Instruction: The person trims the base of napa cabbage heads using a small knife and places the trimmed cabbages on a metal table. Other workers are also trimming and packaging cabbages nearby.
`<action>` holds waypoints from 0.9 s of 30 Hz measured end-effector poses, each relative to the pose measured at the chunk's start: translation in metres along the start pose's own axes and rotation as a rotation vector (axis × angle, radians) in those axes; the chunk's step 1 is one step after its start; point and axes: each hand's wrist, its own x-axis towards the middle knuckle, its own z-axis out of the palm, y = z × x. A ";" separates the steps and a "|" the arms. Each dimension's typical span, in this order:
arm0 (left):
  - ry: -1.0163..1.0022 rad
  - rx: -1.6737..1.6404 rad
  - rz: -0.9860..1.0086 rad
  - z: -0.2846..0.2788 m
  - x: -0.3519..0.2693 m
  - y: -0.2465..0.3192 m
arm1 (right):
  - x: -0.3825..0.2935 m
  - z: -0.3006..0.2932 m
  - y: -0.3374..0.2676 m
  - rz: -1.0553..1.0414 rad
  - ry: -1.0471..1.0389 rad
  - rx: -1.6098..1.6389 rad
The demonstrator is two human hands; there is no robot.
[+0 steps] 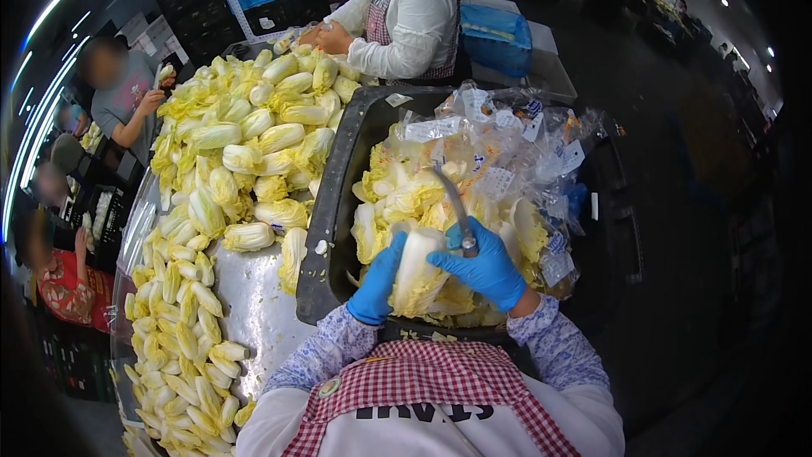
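Observation:
Over a black plastic bin I hold a napa cabbage, its white base tilted up. My left hand, in a blue glove, grips the cabbage's left side. In my right hand, gloved alike, is a curved-blade knife, its blade pointing up and away from me. That hand's thumb reaches across to the cabbage's right side. Below and beyond them, loose cabbage leaves fill the bin, with crumpled clear plastic bags bearing printed labels at its far right.
On the metal table to my left lie a heap of whole napa cabbages and a pile of smaller trimmed ones. A co-worker stands beyond the bin. Others work along the table's left, one in red. A blue bag sits behind.

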 end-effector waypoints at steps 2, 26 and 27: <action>-0.038 -0.173 -0.025 0.004 -0.005 -0.001 | 0.003 -0.004 0.000 0.071 0.022 0.172; -0.086 0.044 0.214 -0.007 0.012 0.020 | 0.021 0.001 0.021 0.171 0.122 0.087; -0.063 0.219 0.286 -0.002 0.015 0.022 | 0.023 0.000 0.024 0.166 0.121 0.079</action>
